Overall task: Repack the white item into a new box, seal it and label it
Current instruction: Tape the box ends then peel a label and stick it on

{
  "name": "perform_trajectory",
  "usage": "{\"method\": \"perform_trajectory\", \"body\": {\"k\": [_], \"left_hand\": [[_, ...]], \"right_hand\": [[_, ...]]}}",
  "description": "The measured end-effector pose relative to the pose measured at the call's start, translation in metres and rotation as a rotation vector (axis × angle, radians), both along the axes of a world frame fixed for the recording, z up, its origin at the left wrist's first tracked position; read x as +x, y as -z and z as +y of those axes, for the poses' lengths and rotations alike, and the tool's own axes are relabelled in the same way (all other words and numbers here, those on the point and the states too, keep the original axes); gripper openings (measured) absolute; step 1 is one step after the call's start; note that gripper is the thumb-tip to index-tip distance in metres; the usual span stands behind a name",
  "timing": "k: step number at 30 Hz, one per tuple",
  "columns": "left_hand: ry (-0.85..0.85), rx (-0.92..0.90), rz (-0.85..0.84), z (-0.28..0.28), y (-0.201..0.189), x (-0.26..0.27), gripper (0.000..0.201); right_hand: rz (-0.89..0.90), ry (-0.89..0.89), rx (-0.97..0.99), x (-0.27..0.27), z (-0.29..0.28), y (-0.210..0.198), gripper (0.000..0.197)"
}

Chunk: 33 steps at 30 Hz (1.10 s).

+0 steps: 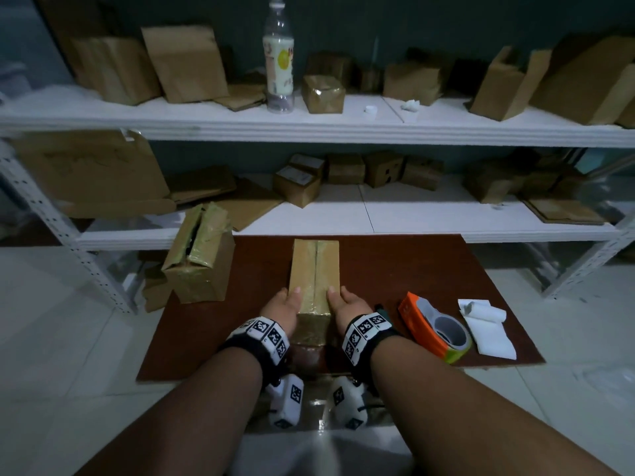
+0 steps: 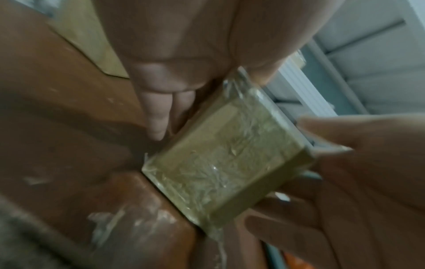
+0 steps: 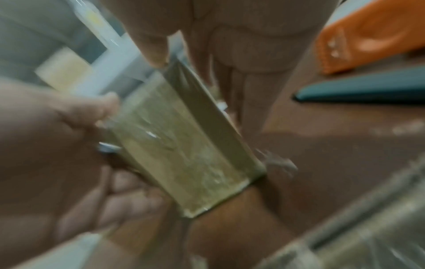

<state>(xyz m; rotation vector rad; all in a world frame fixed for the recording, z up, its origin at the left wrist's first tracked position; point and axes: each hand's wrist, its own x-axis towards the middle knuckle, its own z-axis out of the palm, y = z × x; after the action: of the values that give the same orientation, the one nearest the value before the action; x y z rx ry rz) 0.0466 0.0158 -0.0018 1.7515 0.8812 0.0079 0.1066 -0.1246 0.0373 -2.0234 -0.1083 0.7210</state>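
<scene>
A long cardboard box [image 1: 314, 269], closed and glossy with clear tape, lies lengthwise on the brown board [image 1: 395, 269]. My left hand [image 1: 283, 305] grips its near left edge, thumb on top and fingers [image 2: 158, 112] down the side. On the near right edge my right hand [image 1: 348, 304] holds it the same way, fingers [image 3: 248, 91] running down that side. Both wrist views show the taped near end of the box [image 2: 230, 160] [image 3: 184, 145] between the two hands. No white item shows anywhere.
An opened, taped old box [image 1: 199, 259] stands at the board's left edge. An orange tape dispenser [image 1: 433, 328] and white label paper [image 1: 488, 328] lie right of my right hand, with a dark flat object [image 3: 358, 91] nearer the wrist. Behind stand white shelves [image 1: 309, 128] with cardboard boxes.
</scene>
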Motion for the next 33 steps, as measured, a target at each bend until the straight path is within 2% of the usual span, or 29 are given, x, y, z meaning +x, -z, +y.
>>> {"method": "perform_trajectory", "body": {"k": [3, 6, 9, 12, 15, 23, 27, 33], "left_hand": [[-0.040, 0.010, 0.054, -0.004, -0.023, -0.015, 0.067], [-0.063, 0.035, 0.059, -0.009, -0.041, -0.031, 0.061], [-0.083, 0.008, -0.017, -0.019, -0.059, -0.050, 0.063], [-0.089, -0.019, -0.119, -0.029, -0.068, -0.070, 0.046], [-0.086, -0.006, -0.187, -0.035, -0.079, -0.086, 0.030], [-0.154, 0.078, -0.295, -0.052, -0.113, -0.100, 0.016], [-0.146, 0.177, -0.314, -0.054, -0.106, -0.091, 0.019], [-0.051, 0.389, -0.200, -0.063, -0.100, -0.062, 0.026]], "right_hand": [[0.011, 0.012, -0.005, -0.007, -0.017, -0.020, 0.077], [-0.016, 0.022, -0.014, -0.019, -0.040, -0.035, 0.070], [-0.089, 0.015, 0.011, -0.032, -0.064, -0.043, 0.063], [-0.176, 0.023, 0.038, -0.045, -0.087, -0.051, 0.047], [-0.267, 0.049, 0.071, -0.052, -0.106, -0.060, 0.041], [-0.307, 0.215, 0.386, -0.053, -0.128, -0.079, 0.028], [-0.233, 0.303, 0.535, -0.031, -0.133, -0.066, 0.023], [-0.232, 0.364, 0.535, 0.007, -0.147, -0.028, 0.018]]}}
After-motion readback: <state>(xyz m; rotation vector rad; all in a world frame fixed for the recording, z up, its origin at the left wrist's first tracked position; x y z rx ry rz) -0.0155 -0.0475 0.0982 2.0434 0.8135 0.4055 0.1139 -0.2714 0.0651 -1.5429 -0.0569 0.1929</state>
